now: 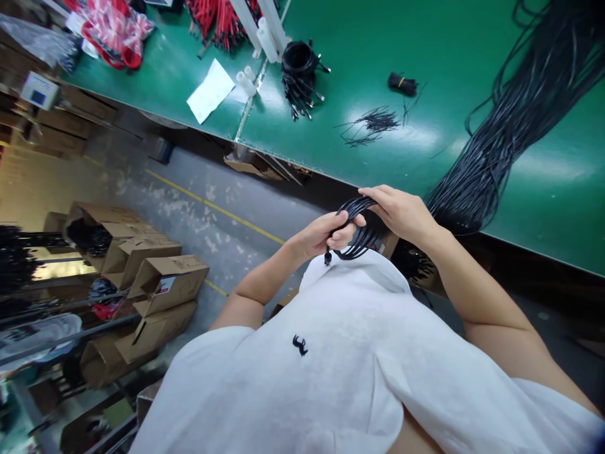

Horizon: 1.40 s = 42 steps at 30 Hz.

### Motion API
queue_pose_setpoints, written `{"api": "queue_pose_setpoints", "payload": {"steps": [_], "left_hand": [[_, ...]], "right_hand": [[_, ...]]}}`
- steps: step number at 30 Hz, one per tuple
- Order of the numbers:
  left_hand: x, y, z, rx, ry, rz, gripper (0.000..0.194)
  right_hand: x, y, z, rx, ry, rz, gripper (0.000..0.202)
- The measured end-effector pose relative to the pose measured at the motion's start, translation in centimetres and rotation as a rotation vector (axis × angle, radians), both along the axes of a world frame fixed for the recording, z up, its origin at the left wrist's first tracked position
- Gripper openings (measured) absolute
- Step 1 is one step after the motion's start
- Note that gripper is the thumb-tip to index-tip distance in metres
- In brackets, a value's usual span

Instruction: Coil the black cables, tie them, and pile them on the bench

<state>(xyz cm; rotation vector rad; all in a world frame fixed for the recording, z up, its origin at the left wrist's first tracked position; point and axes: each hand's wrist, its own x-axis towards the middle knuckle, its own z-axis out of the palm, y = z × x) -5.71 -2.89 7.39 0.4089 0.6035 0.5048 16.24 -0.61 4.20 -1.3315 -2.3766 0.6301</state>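
Observation:
A coiled black cable (360, 244) is held between my two hands, just off the table's near edge and in front of my white shirt. My left hand (325, 234) is closed around one side of the coil, thumb on top, and a small black plug (328, 258) hangs below its fingers. At the upper side of the coil, my right hand (399, 211) has its fingers bent over the strands, partly hiding them. Close to the right hand, a large bundle of long black cables (501, 151) drapes over the table edge.
On the green table (425, 38) are a tied cable coil (300, 75), black ties (375, 121), a banded black bundle (403, 84), a white paper (210, 91) and red cables (220, 22). Cardboard boxes (167, 280) stand on the floor at left.

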Motion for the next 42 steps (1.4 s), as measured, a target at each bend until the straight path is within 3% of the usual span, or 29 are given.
{"api": "queue_pose_setpoints", "payload": {"steps": [5, 8, 11, 18, 21, 24, 26, 29, 32, 34, 39, 42], "left_hand": [[0.3, -0.3, -0.7, 0.016, -0.022, -0.095, 0.026], [0.8, -0.7, -1.0, 0.006, -0.011, -0.193, 0.034], [1.1, -1.1, -1.0, 0.036, -0.026, -0.260, 0.045], [0.6, -1.0, -0.4, 0.046, -0.003, -0.140, 0.043], [0.4, -1.1, -0.3, 0.039, -0.029, -0.135, 0.044], [0.1, -1.5, -0.3, 0.062, -0.023, -0.199, 0.048], [0.0, -1.8, -0.3, 0.070, -0.014, -0.195, 0.047], [0.2, -2.3, -0.4, 0.062, -0.024, -0.197, 0.049], [0.5, -2.5, -0.4, 0.050, -0.023, -0.283, 0.054], [0.3, -2.7, -0.5, 0.059, 0.007, -0.237, 0.053], [-0.9, -3.6, -0.8, 0.035, 0.114, -0.043, 0.041], [-1.5, -3.5, -0.4, 0.000, 0.128, 0.179, 0.039]], "right_hand": [[-0.1, 0.1, 0.2, 0.067, 0.066, 0.048, 0.041], [-1.2, 0.0, 0.2, 0.140, 0.154, 0.244, 0.038], [-1.8, -0.2, 0.1, 0.069, 0.174, 0.385, 0.028], [-1.2, 0.0, -0.9, -0.272, 0.491, 0.055, 0.018], [-1.6, -0.3, -0.9, -0.425, 0.611, -0.006, 0.012], [-1.7, -1.0, -0.7, -0.526, 0.637, 0.018, 0.014], [-1.7, -1.7, -0.3, -0.456, 0.584, 0.007, 0.015], [-1.8, -2.8, 1.0, -0.182, 0.423, 0.005, 0.027], [-2.3, -2.9, 1.8, -0.072, 0.289, 0.192, 0.030], [-2.5, -2.3, 1.2, -0.139, 0.339, 0.232, 0.027], [-2.5, -2.6, -2.7, -0.519, 0.666, -0.052, 0.017], [-2.0, -4.2, -4.7, -0.690, 0.775, -0.125, 0.028]]}}
